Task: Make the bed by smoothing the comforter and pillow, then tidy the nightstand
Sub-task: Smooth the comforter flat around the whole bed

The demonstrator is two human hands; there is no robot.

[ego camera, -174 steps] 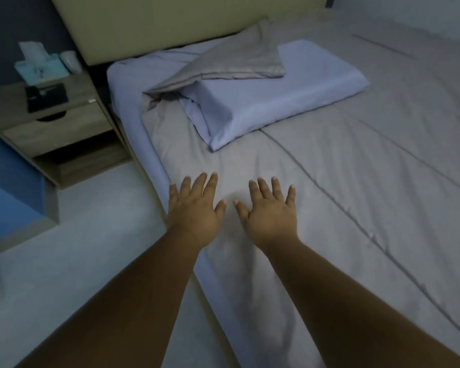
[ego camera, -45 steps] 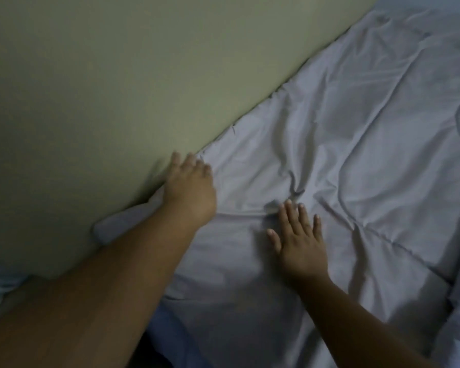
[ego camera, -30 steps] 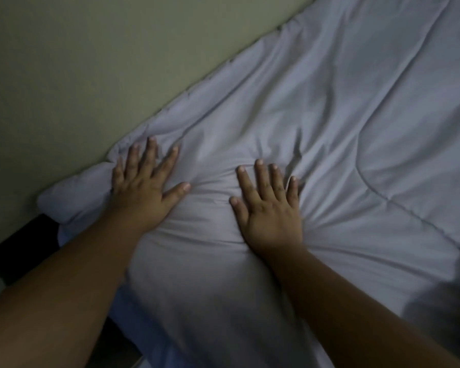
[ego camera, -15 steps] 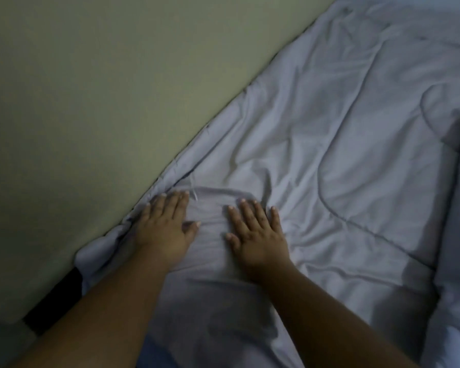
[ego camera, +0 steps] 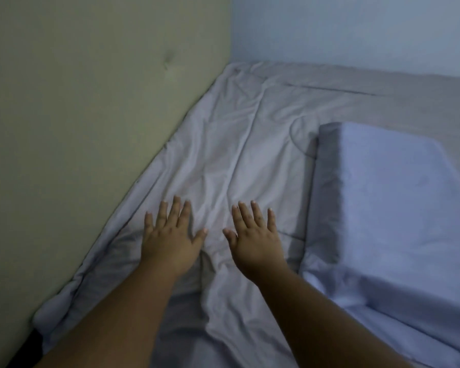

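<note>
Left hand: flat, fingers spread, presses the comforter by the headboard to flatten creases.
Right hand: same, released, beside the pillow.

Comforter pale grey, plain; pillow lavender-blue; headboard olive-beige; wall light blue.

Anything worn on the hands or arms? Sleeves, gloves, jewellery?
Nothing visible. The left hand and right hand are bare, with no gloves or rings. The forearms are bare down to the frame edge: no sleeves, watch or bands.
</note>
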